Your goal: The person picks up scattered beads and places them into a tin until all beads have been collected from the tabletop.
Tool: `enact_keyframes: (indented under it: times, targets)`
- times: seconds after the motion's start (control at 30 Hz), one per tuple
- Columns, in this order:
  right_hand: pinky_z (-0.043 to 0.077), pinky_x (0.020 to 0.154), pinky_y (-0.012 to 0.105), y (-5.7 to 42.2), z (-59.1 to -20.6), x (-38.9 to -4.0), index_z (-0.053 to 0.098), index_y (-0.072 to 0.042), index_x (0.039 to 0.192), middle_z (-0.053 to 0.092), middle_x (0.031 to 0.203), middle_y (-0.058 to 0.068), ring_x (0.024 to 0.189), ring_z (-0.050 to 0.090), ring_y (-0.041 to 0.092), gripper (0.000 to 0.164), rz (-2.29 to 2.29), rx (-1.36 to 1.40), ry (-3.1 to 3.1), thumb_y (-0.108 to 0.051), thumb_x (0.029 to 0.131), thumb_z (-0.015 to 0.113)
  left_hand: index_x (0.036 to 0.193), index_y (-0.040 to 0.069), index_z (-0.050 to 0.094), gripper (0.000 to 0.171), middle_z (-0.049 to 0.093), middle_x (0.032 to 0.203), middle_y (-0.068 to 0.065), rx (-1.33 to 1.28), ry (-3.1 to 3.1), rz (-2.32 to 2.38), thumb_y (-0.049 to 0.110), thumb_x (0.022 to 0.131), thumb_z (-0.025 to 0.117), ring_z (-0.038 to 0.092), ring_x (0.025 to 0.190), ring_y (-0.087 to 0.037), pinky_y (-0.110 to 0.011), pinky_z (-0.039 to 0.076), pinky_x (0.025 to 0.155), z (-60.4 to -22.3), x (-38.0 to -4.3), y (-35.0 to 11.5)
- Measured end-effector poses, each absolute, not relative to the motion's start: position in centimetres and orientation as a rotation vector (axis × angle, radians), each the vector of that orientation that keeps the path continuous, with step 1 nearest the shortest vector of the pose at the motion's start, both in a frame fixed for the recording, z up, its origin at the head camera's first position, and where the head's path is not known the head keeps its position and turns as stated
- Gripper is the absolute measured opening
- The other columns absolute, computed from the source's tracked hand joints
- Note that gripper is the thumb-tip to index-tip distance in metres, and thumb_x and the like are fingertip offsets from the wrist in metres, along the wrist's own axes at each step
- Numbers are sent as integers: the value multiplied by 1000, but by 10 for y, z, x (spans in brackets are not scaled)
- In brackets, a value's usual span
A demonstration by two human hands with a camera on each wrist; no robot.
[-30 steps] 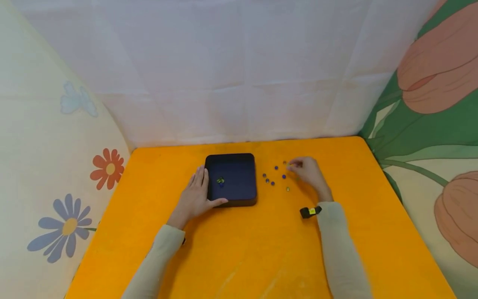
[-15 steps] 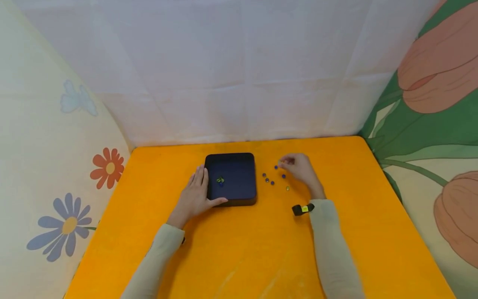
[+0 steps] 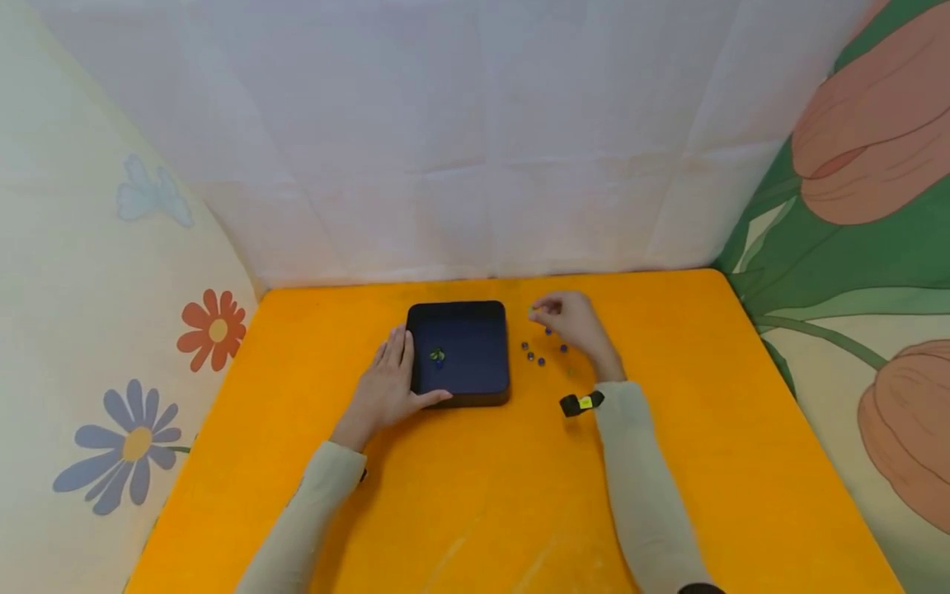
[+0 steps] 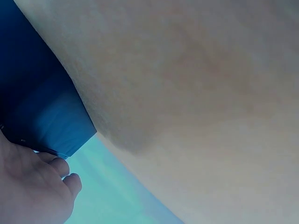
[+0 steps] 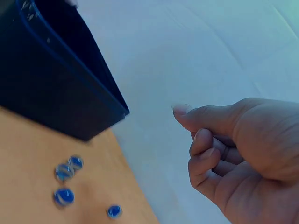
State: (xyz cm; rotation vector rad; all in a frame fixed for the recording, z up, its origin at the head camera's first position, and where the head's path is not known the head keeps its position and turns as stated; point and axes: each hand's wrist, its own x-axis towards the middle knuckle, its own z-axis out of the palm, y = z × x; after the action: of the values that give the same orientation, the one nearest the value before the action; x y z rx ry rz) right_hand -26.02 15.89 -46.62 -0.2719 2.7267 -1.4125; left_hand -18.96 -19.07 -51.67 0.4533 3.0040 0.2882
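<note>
A dark square tray (image 3: 475, 398) sits on the orange table, with a few green and blue marbles (image 3: 437, 356) inside. My left hand (image 3: 382, 392) rests along the tray's left side, fingers straight and thumb over the front edge. To the right of the tray, above the table, my right hand (image 3: 571, 322) pinches a small, pale marble (image 3: 533, 310) between thumb and fingertips; it is barely visible. Several blue marbles (image 3: 542, 361) lie below that hand. In the right wrist view, blue marbles (image 5: 64, 196) show near the tray's outer wall (image 5: 60, 88).
The orange table (image 3: 475, 495) ends at a white cloth backdrop (image 3: 482, 165) behind the tray. Flower-printed cloths stand at the left (image 3: 111, 289) and right (image 3: 876, 272). A small black device with a yellow label (image 3: 582, 403) is at the right wrist.
My right hand has moved left and slightly away from me toward the tray, carrying the small marble off the loose group. The left hand and tray stay put.
</note>
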Motion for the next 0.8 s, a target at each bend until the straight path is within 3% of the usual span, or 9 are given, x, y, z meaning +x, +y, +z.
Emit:
enact_keyframes:
  times: [0.8]
  targets:
    - [50,66,30,90,-457,-265,79,-12,106,69,91,6,76,59,22,16,-1339,-450,2612,-26,100,74,167,-4,6,138,1,177,-23,463,3004,224,95,82,50,7,166,-38,-53,14,136,-515,-192,-192]
